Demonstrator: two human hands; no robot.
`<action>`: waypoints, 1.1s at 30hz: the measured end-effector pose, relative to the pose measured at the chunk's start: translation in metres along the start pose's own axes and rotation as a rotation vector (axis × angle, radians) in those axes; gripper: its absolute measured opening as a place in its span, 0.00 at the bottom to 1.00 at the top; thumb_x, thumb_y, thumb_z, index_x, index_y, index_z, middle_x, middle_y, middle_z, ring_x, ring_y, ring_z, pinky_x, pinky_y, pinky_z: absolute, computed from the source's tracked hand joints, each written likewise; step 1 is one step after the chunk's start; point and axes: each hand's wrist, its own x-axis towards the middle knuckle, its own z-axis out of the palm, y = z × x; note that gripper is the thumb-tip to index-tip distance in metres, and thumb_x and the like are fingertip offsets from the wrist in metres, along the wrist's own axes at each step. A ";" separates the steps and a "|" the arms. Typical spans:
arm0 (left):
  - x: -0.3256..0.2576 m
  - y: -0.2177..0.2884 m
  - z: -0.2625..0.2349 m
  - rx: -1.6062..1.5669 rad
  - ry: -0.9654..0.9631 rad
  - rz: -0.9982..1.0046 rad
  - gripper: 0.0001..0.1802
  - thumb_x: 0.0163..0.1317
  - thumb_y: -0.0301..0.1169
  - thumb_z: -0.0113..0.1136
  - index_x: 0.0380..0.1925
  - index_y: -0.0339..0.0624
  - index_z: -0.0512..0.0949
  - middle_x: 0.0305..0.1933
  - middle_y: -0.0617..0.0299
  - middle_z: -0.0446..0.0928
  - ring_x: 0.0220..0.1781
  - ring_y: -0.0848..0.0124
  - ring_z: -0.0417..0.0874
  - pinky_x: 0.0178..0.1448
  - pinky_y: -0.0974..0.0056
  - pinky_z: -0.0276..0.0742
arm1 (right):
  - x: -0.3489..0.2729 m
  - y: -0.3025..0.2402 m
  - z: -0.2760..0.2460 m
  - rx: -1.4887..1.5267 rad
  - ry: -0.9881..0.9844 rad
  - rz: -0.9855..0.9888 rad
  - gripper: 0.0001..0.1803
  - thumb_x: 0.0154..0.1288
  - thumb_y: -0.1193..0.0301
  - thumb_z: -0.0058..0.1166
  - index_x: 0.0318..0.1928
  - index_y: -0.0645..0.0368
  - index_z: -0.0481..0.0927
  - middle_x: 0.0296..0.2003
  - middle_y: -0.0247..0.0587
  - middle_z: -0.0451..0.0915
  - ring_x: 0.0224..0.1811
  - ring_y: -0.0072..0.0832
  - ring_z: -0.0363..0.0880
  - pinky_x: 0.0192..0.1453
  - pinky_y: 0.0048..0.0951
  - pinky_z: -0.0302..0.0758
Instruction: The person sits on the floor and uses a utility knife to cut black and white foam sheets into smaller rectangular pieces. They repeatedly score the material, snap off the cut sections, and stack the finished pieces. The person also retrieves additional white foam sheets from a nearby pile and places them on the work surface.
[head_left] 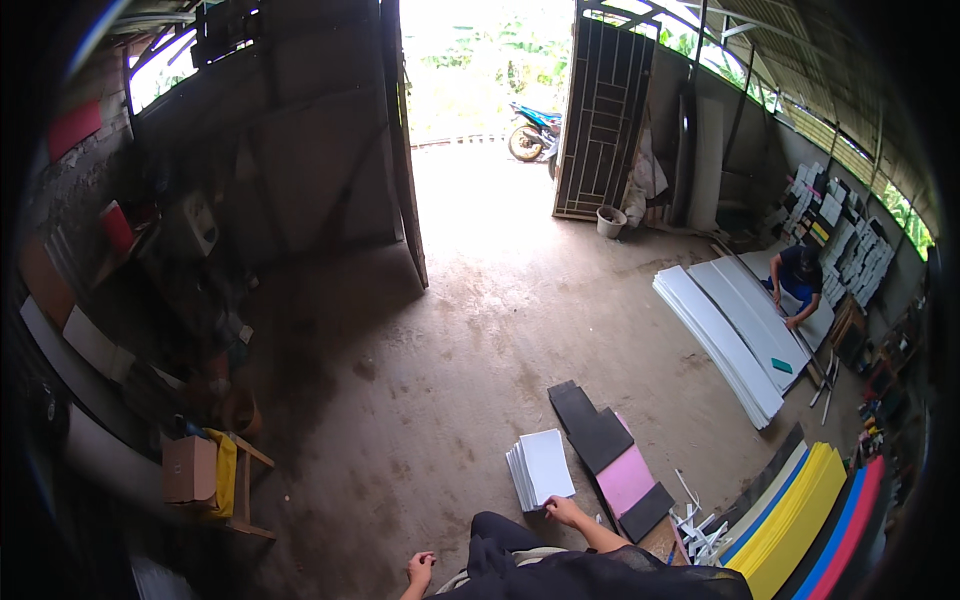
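Daylight floods in through the tall far doorway (480,110) — bright enough to whiten the stained floor (450,330) just inside. A dark, barred door panel (603,110) stands to its right; the far-left wall (310,150) sinks into shadow, and a ridged roof (850,60) slopes overhead on the right — greenery (910,222) glowing beneath it.

1. White stack (545,468): smooth, matt sheets; whether paper or foam, I cannot tell.
2. Black panels (603,441) and pink sheet (627,481): matt, even, foam-like.
3. Long white sheets (706,335): smooth, plastic-looking.
4. Floor (450,360): rough, blotchy concrete.
5. Box (188,470): matt brown cardboard.
6. Stool (250,452): wood.
7. Door (597,115): dark metal-looking bars.
8. Yellow sheets (790,515): smooth, foam-like.
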 end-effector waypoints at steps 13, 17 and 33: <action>0.274 0.175 0.043 0.103 -0.208 -0.128 0.09 0.57 0.24 0.46 0.35 0.35 0.74 0.30 0.56 0.78 0.32 0.71 0.79 0.38 0.70 0.76 | 0.183 0.031 -0.020 0.376 0.101 0.478 0.15 0.53 0.74 0.40 0.41 0.61 0.74 0.26 0.41 0.79 0.21 0.27 0.77 0.26 0.28 0.74; 0.368 0.262 0.072 0.021 -0.170 0.058 0.10 0.58 0.29 0.46 0.39 0.41 0.73 0.33 0.60 0.78 0.34 0.72 0.79 0.32 0.71 0.70 | 0.234 -0.019 -0.097 0.228 -0.088 0.444 0.16 0.52 0.74 0.39 0.42 0.62 0.73 0.28 0.43 0.79 0.23 0.28 0.78 0.29 0.29 0.73; 0.693 0.484 0.314 0.552 -0.430 0.246 0.10 0.53 0.28 0.48 0.33 0.42 0.77 0.28 0.58 0.79 0.33 0.70 0.80 0.39 0.67 0.74 | 0.433 -0.034 -0.351 0.477 0.185 0.762 0.13 0.58 0.68 0.41 0.42 0.58 0.72 0.28 0.39 0.78 0.23 0.24 0.78 0.25 0.25 0.74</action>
